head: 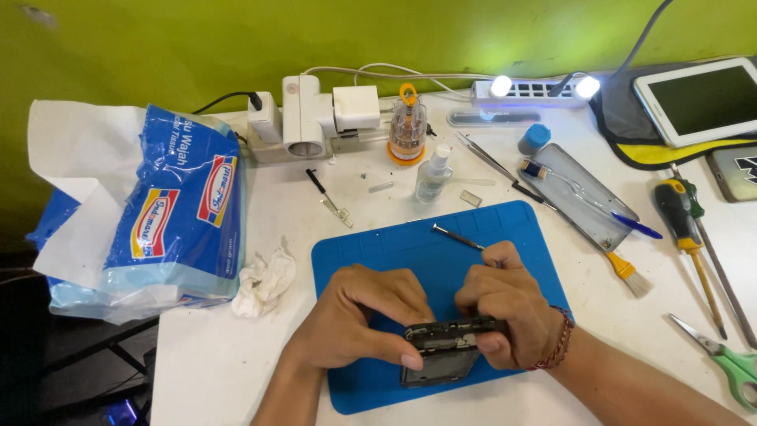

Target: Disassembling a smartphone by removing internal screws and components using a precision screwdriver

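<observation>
Opened phone (445,347) gripped between both hands over blue repair mat (378,252).
Held edge-up, long axis left-right; left hand (359,319) fingers pinched its left end, right hand (505,312) closed on its right end with metal pry tool (457,237).

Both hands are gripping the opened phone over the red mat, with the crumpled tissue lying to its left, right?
Not quite: the mat is blue, not red. The head view shows the left hand and right hand both gripping the opened phone over it, with the crumpled tissue to its left.

Bright, even light – two small lamps (544,85) flare white; soft shadows, sharp focus, slight edge warping.
</observation>
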